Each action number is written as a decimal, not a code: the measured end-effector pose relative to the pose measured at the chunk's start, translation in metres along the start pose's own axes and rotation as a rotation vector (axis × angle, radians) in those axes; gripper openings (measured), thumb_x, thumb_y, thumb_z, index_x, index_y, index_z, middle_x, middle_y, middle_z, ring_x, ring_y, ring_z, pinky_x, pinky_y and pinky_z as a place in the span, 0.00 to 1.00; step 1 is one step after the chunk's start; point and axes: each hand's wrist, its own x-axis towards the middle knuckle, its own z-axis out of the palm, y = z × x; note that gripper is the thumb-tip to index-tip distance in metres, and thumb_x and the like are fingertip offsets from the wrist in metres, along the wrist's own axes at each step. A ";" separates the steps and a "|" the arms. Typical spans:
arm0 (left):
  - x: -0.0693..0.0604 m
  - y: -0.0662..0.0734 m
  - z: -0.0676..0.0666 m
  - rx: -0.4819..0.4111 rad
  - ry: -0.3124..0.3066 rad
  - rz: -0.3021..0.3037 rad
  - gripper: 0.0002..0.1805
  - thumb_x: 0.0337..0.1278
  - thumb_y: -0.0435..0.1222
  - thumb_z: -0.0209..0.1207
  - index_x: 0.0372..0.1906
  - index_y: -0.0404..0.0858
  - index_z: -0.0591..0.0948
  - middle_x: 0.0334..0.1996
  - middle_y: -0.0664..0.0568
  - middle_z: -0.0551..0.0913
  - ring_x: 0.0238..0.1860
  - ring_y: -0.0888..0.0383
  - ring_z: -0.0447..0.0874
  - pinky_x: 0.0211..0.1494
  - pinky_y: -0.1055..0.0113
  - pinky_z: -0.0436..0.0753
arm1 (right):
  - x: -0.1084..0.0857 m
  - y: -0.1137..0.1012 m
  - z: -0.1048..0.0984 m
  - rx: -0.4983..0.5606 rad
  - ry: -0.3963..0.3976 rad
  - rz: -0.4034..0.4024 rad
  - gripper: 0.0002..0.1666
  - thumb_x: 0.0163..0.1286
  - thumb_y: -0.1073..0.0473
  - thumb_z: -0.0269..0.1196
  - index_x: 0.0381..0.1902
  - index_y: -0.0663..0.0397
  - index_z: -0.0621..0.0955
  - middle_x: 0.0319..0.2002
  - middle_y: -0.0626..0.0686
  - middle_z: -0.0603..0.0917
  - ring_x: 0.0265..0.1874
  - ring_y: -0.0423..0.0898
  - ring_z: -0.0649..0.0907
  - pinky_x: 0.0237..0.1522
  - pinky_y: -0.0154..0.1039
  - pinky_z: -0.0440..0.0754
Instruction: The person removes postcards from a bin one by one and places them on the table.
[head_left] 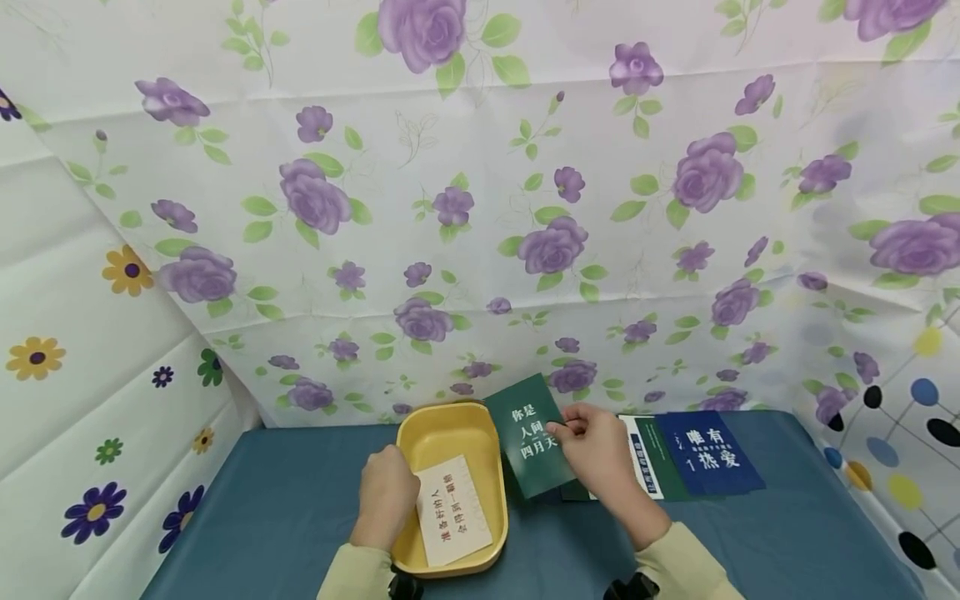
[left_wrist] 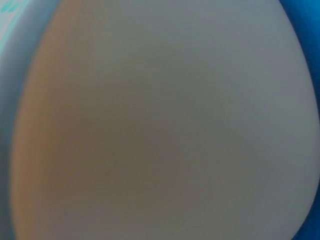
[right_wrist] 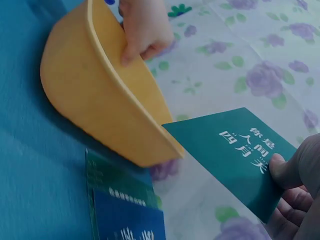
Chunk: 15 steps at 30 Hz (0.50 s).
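Observation:
My right hand (head_left: pixel 596 446) pinches a dark green card (head_left: pixel 531 437) with white Chinese characters between thumb and fingers. The card is held tilted beside the right rim of a yellow plastic basin (head_left: pixel 450 410). At the basin's left side, my left hand (head_left: pixel 387 492) grips the rim, and the right wrist view shows a finger or thumb reaching down inside the wall. A cream card (head_left: pixel 453 512) with reddish characters lies in the basin. Something blurred and close fills most of the left wrist view, hiding the left hand's work there.
Right of the basin, several cards overlap on the blue-green tablecloth (head_left: pixel 285 500): a dark blue card (head_left: pixel 712 454) on top, green ones (head_left: pixel 670 450) and a white-striped one beneath. A floral sheet (head_left: pixel 480 208) hangs behind the table, with patterned sheets at both sides.

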 end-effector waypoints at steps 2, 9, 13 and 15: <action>-0.001 -0.001 0.000 -0.004 -0.001 -0.005 0.07 0.48 0.25 0.56 0.34 0.26 0.79 0.21 0.41 0.80 0.17 0.51 0.80 0.14 0.66 0.72 | 0.001 0.004 -0.007 -0.007 -0.004 0.001 0.15 0.58 0.50 0.68 0.41 0.49 0.83 0.31 0.49 0.85 0.30 0.42 0.83 0.26 0.35 0.78; -0.002 -0.001 0.001 -0.017 -0.003 -0.019 0.09 0.50 0.25 0.56 0.37 0.26 0.79 0.23 0.39 0.81 0.19 0.51 0.81 0.15 0.67 0.72 | 0.007 0.027 -0.033 -0.073 0.040 0.017 0.19 0.60 0.46 0.65 0.44 0.50 0.82 0.34 0.51 0.86 0.31 0.43 0.84 0.27 0.36 0.79; -0.002 -0.001 0.000 -0.021 0.002 -0.015 0.08 0.50 0.25 0.56 0.37 0.26 0.79 0.24 0.39 0.82 0.20 0.51 0.82 0.15 0.67 0.73 | 0.011 0.038 -0.048 -0.097 0.088 0.023 0.19 0.60 0.45 0.64 0.43 0.51 0.83 0.32 0.52 0.87 0.28 0.43 0.84 0.24 0.35 0.80; -0.002 -0.001 0.001 -0.016 -0.005 -0.025 0.08 0.50 0.25 0.56 0.37 0.26 0.79 0.24 0.39 0.82 0.20 0.50 0.82 0.15 0.67 0.73 | 0.013 0.043 -0.056 -0.117 0.113 0.022 0.20 0.60 0.45 0.64 0.43 0.52 0.83 0.31 0.53 0.87 0.27 0.43 0.84 0.23 0.35 0.79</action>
